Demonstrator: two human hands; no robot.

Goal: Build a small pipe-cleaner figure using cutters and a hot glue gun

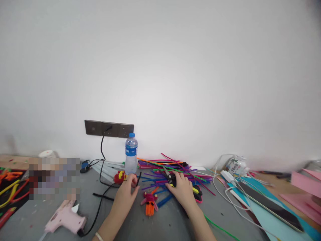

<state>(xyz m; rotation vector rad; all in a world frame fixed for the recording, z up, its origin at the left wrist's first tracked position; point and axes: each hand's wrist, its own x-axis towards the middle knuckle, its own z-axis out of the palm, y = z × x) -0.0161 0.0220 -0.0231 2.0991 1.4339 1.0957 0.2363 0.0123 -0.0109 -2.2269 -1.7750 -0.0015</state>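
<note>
My left hand [124, 195] pinches a short black pipe cleaner [138, 180] between its fingertips, right beside a red and yellow pipe-cleaner figure [120, 176]. My right hand [182, 191] rests on black and yellow pliers [171, 178] that lie on a pile of coloured pipe cleaners [170, 170]. Between the two hands a small orange and pink pipe-cleaner figure [149, 203] lies on the grey table [165, 224].
A water bottle [131, 154] stands behind my left hand, below a wall socket strip [109, 128] with a black cable. A pink glue gun [65, 219] lies front left. White cables, a charger [227, 176] and coloured foam sheets [271, 214] lie at the right.
</note>
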